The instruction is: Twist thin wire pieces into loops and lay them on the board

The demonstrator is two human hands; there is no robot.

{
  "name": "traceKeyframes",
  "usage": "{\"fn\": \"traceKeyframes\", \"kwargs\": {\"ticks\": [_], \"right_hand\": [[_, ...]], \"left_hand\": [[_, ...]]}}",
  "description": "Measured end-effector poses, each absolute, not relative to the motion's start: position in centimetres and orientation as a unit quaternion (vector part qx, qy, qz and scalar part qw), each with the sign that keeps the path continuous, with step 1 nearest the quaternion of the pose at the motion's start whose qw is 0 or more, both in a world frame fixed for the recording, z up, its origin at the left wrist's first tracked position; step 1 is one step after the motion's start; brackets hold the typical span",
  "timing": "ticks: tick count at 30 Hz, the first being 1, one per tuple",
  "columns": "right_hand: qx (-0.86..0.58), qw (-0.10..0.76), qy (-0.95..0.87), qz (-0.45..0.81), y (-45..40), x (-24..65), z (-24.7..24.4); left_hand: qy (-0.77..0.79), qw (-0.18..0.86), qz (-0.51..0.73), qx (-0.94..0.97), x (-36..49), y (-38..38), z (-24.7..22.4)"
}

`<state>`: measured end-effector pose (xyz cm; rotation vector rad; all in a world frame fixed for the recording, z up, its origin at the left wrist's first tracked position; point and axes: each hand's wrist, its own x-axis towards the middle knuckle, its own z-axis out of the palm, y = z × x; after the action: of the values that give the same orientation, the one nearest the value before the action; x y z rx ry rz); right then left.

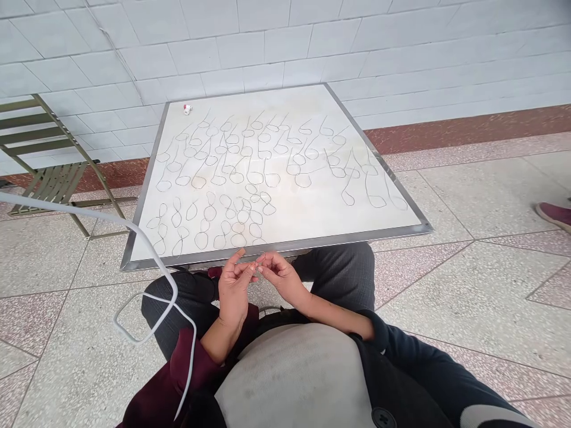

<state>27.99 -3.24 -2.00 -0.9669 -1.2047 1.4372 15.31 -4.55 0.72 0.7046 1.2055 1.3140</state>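
Note:
Just below the near edge of the table, my left hand (235,286) and my right hand (284,278) meet with thumbs and forefingers pinched together. Between the fingertips is what looks like a bit of thin wire (257,266), mostly hidden by the fingers. On the white tabletop (294,214) lie many thin dark wires. Those at the near left, such as one double-looped wire (201,229), are bent into figure-eights. Farther back and to the right, wires like this one (348,193) have one loop and a loose straight tail.
A small red-and-white object (187,109) sits in the table's far left corner. To the left stands a folding slatted chair (57,172). A white cable (147,241) hangs across the left foreground. The tiled wall (285,47) runs behind the table. At far right, a person's shoe (555,215) shows.

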Motion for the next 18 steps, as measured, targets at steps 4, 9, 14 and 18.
{"fn": "traceKeyframes", "kwargs": {"ticks": [4, 9, 14, 18], "right_hand": [[-0.400, 0.501, -0.484, 0.596, -3.32, 27.80, -1.95], [-0.386, 0.487, -0.474, 0.624, -3.12, 27.72, -1.78], [-0.387, 0.478, -0.473, 0.631, -3.08, 27.86, -1.52], [-0.395, 0.468, -0.479, 0.629, -3.12, 27.99, -1.49]], "left_hand": [[0.507, 0.588, 0.557, 0.293, 15.38, -4.56, 0.98], [0.495, 0.609, 0.572, 0.240, 15.46, -4.46, 0.91], [0.469, 0.647, 0.572, 0.188, 15.37, -4.24, 0.46], [0.471, 0.645, 0.571, 0.192, 15.39, -4.25, 0.61]]}}
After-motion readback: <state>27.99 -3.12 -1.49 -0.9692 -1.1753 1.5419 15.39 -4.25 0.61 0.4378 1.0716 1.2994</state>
